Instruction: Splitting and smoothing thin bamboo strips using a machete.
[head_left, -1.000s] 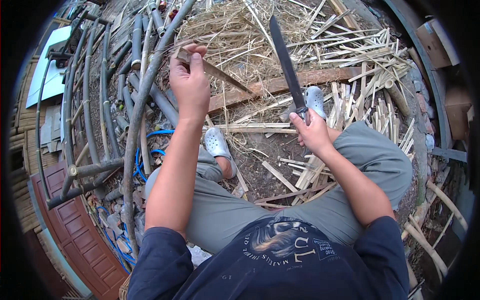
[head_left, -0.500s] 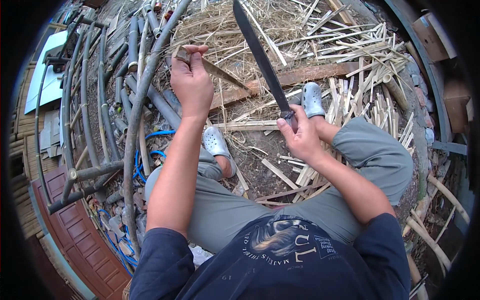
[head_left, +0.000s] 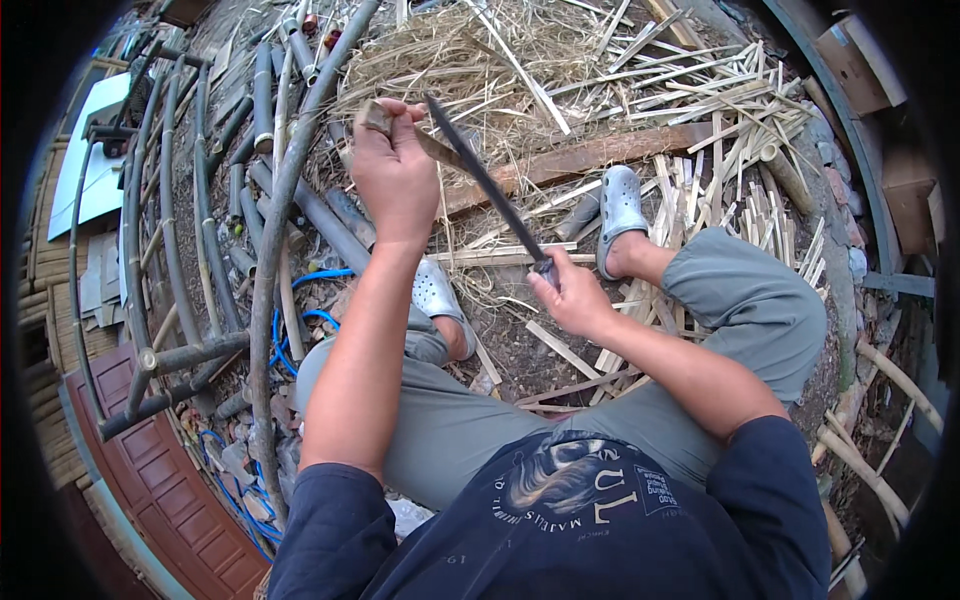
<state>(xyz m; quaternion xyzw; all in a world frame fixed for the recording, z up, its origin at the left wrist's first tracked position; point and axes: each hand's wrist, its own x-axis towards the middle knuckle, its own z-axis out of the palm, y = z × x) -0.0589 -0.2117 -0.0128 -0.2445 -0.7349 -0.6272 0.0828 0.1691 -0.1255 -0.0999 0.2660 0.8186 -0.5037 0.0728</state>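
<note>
My left hand (head_left: 395, 185) is raised and closed round a split bamboo strip (head_left: 440, 150), whose blunt pale end rises above my fingers. The strip slants down to the right, toward a reddish-brown wooden plank (head_left: 590, 157) on the ground. My right hand (head_left: 574, 296) grips a machete by its handle, mostly covered by my fingers. Its long dark blade (head_left: 492, 188) points up and to the left, seen nearly edge-on. The blade crosses over the strip just right of my left hand; whether the two touch I cannot tell. Beyond the blade, the strip's far part is hard to see.
Cut bamboo strips (head_left: 745, 100) lie heaped at the right, and fine shavings (head_left: 450, 60) cover the far ground. A long pole (head_left: 278, 230) and a bamboo frame (head_left: 190, 350) stand at the left. A blue hose (head_left: 285, 345) curls beside my leg.
The machete has swung left and lower, from standing apart at the right to crossing the strip. My right hand has shifted left and slightly down; my left has moved slightly right.
</note>
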